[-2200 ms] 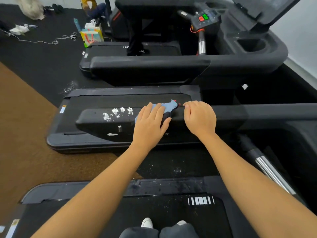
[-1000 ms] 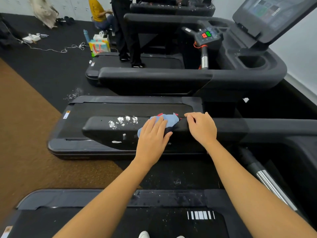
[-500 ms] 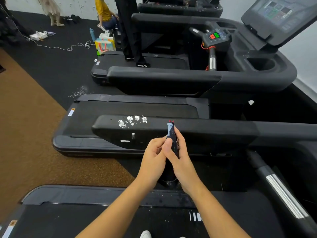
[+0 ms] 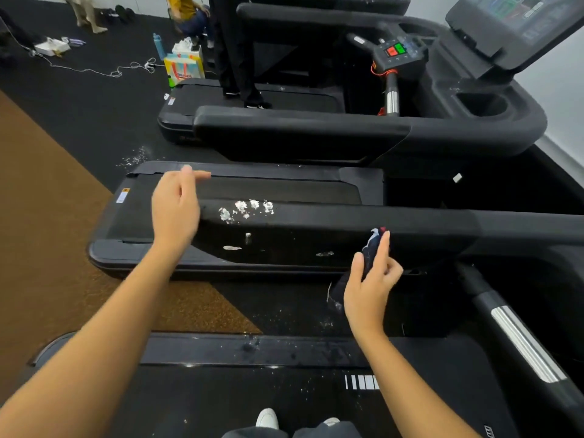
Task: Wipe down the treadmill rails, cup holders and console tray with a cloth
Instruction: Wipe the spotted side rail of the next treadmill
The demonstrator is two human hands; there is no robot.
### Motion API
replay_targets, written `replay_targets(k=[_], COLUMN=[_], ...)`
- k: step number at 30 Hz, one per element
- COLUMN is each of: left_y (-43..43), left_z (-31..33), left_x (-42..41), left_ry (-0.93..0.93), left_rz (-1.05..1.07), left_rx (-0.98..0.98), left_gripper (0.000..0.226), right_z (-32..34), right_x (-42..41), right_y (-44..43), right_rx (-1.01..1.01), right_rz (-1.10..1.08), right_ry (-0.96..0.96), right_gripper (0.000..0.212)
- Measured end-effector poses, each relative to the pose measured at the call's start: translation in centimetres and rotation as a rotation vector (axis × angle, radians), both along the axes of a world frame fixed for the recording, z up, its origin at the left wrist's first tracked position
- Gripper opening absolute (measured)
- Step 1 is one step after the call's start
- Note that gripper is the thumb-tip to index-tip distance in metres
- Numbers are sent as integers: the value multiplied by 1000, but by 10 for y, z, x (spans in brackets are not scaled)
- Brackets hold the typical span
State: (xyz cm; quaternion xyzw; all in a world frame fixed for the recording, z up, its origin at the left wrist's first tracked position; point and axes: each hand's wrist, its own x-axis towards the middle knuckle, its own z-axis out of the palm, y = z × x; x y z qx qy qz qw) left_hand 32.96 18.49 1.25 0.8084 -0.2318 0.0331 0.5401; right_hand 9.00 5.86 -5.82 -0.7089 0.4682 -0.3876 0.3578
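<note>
Change: cloth (image 4: 368, 252), gripped by both hands before, has been left to the right hand (image 4: 369, 281) alone.
Cloth: bunched, pinched between thumb and fingers, held at the near face of the handrail (image 4: 363, 222); contact unclear.
Left hand (image 4: 175, 213): lifted leftward, fingers loosely straight, nothing held.
Meaning: wiping judged paused; white smears (image 4: 248, 208) remain uncleaned.

The dark blue cloth (image 4: 368, 254) hangs bunched and upright, pinched in the right hand (image 4: 369, 286), just before the black rail (image 4: 410, 226). White smears (image 4: 246, 208) dot the rail's top near its left end.
</note>
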Motion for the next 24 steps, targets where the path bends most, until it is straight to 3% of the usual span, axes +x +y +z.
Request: replay_targets(k=[6, 9, 11, 17, 20, 24], left_y=[-26, -31, -29, -29, -28, -28], left_z=[-20, -29, -30, -30, -31, -32], left_x=[33, 30, 29, 29, 29, 30], left_ry=[-9, -153, -165, -195, -206, -197], left_rz=[-69, -57, -31, -10, -23, -26], left_rx=[468, 698, 669, 641, 640, 638], left_gripper=[43, 51, 51, 44, 44, 43], right_z=[-20, -33, -36, -39, -42, -51], right_x=[35, 31, 22, 18, 24, 14], right_y=[17, 15, 6, 3, 12, -1], right_rx=[-207, -360, -381, -280, -290, -486], right_rz=[118, 247, 275, 85, 202, 346], right_ry=[184, 324, 356, 249, 303, 481], right_gripper=[72, 78, 79, 70, 75, 72])
